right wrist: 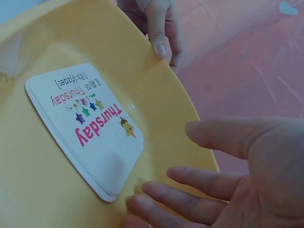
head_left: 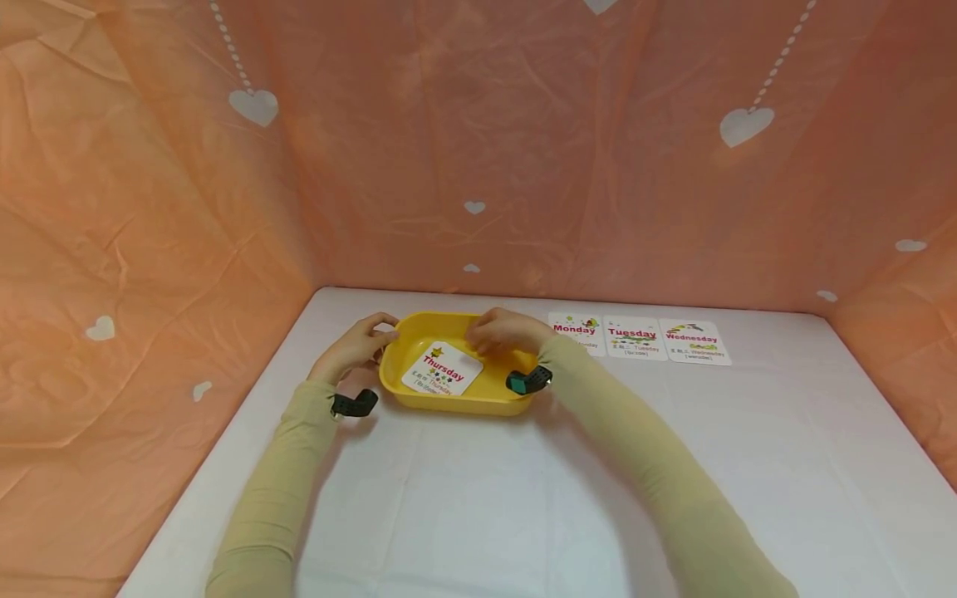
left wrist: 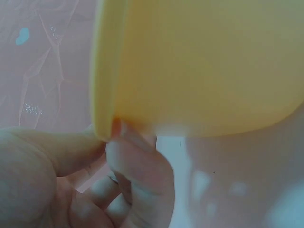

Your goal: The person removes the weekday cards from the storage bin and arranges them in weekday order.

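Note:
A yellow tray (head_left: 459, 404) with rounded corners holds a small stack of white cards (head_left: 443, 370); the top one reads "Thursday". My left hand (head_left: 353, 347) pinches the tray's left rim between thumb and fingers, and the left wrist view shows this grip on the yellow wall (left wrist: 204, 66) close up. Over the inside of the tray reaches my right hand (head_left: 510, 330). In the right wrist view its fingers (right wrist: 190, 206) are spread and extended beside the card stack (right wrist: 95, 128), with nothing between thumb and fingers.
Right of the tray, a row of cards lies on the white table (head_left: 463, 498): Monday (head_left: 574, 330), partly behind my right arm, then Tuesday (head_left: 634, 336) and Wednesday (head_left: 695, 340). Orange cloth (head_left: 553, 166) with white hearts rises behind the table and at both sides.

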The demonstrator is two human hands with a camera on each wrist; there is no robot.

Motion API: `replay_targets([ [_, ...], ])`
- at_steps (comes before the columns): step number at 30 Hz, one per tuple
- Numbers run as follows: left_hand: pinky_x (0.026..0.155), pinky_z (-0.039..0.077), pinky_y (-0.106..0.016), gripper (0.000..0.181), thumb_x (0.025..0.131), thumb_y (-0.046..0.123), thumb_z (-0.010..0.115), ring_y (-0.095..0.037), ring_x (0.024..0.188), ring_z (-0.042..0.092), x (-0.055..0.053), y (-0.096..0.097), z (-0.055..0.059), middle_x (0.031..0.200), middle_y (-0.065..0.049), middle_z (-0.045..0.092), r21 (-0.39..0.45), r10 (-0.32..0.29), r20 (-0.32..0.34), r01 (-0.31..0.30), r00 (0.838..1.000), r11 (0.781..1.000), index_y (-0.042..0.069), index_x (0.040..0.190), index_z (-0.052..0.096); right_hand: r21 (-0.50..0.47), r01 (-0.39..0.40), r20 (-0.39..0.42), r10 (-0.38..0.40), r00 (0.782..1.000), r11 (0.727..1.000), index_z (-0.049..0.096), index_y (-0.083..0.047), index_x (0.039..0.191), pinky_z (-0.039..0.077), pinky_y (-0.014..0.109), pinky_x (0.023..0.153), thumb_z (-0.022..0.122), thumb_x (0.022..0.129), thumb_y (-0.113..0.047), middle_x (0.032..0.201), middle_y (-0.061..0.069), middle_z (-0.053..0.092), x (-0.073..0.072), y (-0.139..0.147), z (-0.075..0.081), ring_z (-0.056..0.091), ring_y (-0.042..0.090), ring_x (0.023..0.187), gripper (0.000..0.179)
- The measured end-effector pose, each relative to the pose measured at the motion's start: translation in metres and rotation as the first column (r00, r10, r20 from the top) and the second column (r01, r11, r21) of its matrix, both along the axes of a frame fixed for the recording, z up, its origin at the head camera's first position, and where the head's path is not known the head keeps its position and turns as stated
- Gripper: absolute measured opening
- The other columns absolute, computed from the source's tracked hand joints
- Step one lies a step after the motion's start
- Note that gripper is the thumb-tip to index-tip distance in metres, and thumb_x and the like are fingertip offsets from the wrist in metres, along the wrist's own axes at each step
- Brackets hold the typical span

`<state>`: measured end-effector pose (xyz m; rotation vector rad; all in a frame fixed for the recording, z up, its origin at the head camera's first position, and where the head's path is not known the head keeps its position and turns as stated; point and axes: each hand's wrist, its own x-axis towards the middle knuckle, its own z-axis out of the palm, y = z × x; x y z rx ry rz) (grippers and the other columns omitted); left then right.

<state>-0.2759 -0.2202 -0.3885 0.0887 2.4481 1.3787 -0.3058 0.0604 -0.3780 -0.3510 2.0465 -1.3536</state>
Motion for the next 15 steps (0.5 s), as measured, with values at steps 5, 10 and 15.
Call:
replay_targets([
  [5, 0.057, 0.049, -0.029, 0.035, 0.102, 0.019, 0.047, -0.018, 0.06, 0.047, 0.0001, 0.0001, -0.0003, 0.075, -0.009, 0.05, -0.006, 0.002, -0.008, -0.002, 1.0, 1.0, 0.005, 0.134, 0.043, 0.036, -0.008, 0.02, 0.008, 1.0, 0.999, 0.055, 0.006, 0.123, 0.043, 0.041, 0.096, 0.061, 0.093, -0.017, 0.116, 0.021, 0.057, -0.0016, -0.0031, -0.0035, 0.056, 0.032, 0.106, 0.038],
  [10, 0.058, 0.049, -0.029, 0.035, 0.102, 0.019, 0.047, -0.019, 0.061, 0.048, 0.0006, -0.0002, -0.0001, 0.076, -0.01, 0.051, -0.007, 0.006, -0.004, -0.006, 1.0, 1.0, 0.005, 0.134, 0.043, 0.022, -0.004, 0.027, 0.004, 1.0, 1.0, 0.056, 0.007, 0.12, 0.043, 0.043, 0.096, 0.061, 0.093, -0.017, 0.111, 0.023, 0.058, 0.001, -0.0042, -0.0042, 0.056, 0.034, 0.103, 0.037],
  [15, 0.057, 0.049, -0.029, 0.035, 0.102, 0.019, 0.047, -0.019, 0.061, 0.048, 0.0001, -0.0004, -0.0001, 0.076, -0.01, 0.05, -0.003, 0.001, -0.004, -0.001, 1.0, 1.0, 0.005, 0.134, 0.043, 0.012, 0.01, 0.06, -0.011, 0.998, 1.0, 0.055, 0.007, 0.119, 0.044, 0.044, 0.095, 0.061, 0.093, -0.017, 0.11, 0.022, 0.057, 0.0027, -0.0076, -0.0043, 0.055, 0.033, 0.101, 0.036],
])
